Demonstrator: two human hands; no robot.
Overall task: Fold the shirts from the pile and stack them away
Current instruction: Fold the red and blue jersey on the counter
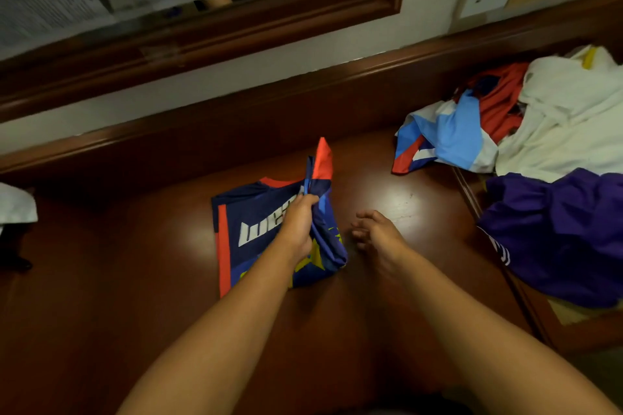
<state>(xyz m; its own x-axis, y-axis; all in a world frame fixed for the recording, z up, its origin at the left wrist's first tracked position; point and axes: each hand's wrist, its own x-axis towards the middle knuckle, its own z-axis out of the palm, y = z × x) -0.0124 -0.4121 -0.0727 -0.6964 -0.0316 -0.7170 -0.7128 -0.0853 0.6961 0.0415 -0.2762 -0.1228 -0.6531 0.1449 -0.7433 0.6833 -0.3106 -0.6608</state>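
The left hand [298,226] reaches forward with its fingers curled round a bunched fold of the navy and orange jersey [242,232], lifting one sleeve upright while the rest lies flat on the brown surface [135,263] beneath it. The right hand [376,229] hovers just right of the jersey, fingers loosely spread, holding nothing. The pile of shirts [539,152] lies well to its right.
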